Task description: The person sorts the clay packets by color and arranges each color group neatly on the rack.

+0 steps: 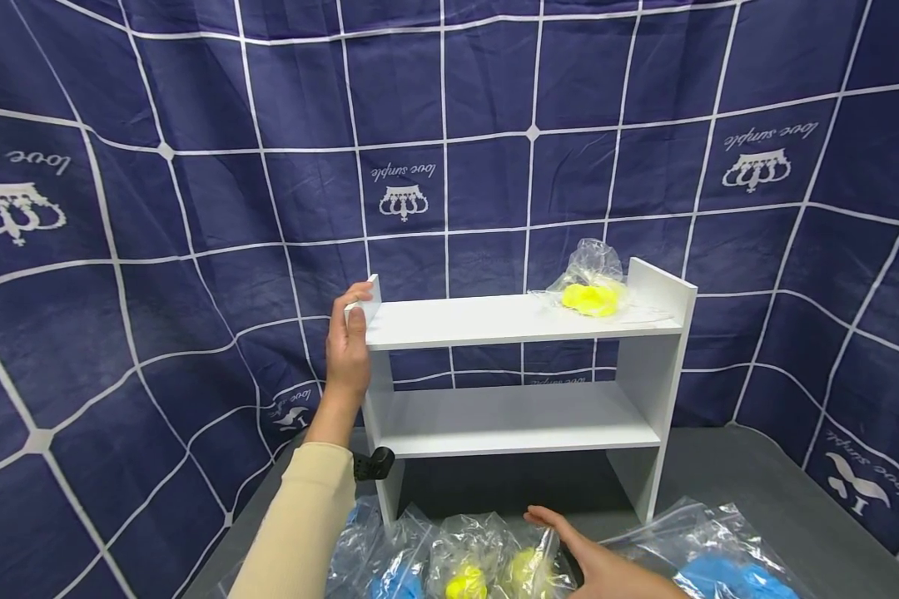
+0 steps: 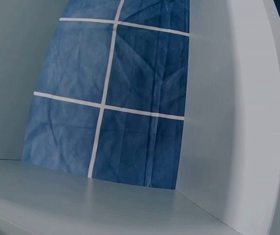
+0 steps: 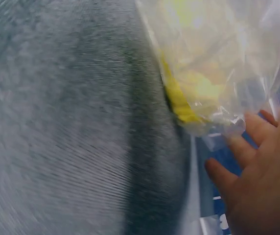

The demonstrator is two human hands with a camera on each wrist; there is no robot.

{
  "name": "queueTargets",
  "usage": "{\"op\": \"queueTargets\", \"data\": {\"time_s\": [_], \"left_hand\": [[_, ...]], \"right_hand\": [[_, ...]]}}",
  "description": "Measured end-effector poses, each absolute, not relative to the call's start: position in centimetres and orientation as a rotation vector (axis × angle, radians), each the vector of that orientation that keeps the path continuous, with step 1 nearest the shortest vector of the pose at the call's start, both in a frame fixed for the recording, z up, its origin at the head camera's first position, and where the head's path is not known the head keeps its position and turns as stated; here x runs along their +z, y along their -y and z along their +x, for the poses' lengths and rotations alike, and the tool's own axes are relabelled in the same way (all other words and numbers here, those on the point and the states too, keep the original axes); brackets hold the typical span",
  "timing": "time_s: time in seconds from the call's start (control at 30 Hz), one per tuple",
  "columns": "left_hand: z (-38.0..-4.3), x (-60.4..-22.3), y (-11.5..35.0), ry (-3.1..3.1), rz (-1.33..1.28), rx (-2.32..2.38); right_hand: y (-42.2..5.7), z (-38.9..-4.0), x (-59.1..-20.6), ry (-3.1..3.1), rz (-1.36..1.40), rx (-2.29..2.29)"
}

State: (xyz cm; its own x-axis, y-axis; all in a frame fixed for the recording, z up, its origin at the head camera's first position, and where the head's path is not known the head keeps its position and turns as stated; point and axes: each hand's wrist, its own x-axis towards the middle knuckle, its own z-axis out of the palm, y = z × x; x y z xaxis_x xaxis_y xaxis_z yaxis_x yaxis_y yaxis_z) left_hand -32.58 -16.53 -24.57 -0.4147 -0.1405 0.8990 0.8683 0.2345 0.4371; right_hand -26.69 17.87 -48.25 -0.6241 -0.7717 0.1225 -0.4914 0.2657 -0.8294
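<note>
At the left end of a white two-tier shelf [image 1: 520, 416], my left hand [image 1: 350, 345] grips the upper side panel, fingers over its edge and the thumb on the near side. The left wrist view shows only shelf boards [image 2: 257, 122] and the blue cloth behind, no hand. Low in the head view, my right hand [image 1: 595, 561] reaches beside a clear plastic bag [image 1: 528, 574] with something yellow in it. Its fingers are spread and extended in the right wrist view, fingertips at the edge of the bag [image 3: 213, 83].
Another clear bag with a bright yellow item [image 1: 593, 298] lies on the top board's right end. Along the front are more bags, holding blue [image 1: 399, 582] and yellow [image 1: 466, 582] items; a larger bag with blue contents [image 1: 730, 574] lies right. Checked blue cloth [image 1: 487, 175] hangs behind.
</note>
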Motion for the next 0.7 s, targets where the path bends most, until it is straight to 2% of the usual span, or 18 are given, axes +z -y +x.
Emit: {"op": "queueTargets", "data": {"time_s": [0.17, 0.4, 0.7], "left_hand": [[-32.6, -24.6, 16.6, 1.563, -0.712, -1.356], [-32.8, -24.6, 16.8, 1.566, -0.706, -1.348], [-32.8, -24.7, 16.8, 1.574, -0.708, -1.361]], "right_hand": [[-17.4, -27.3, -49.1, -2.191, -1.166, -1.288], [-17.0, -27.6, -50.4, -2.438, -1.257, -1.164], [-16.5, -27.4, -50.2, -2.577, -1.194, -1.145]]}}
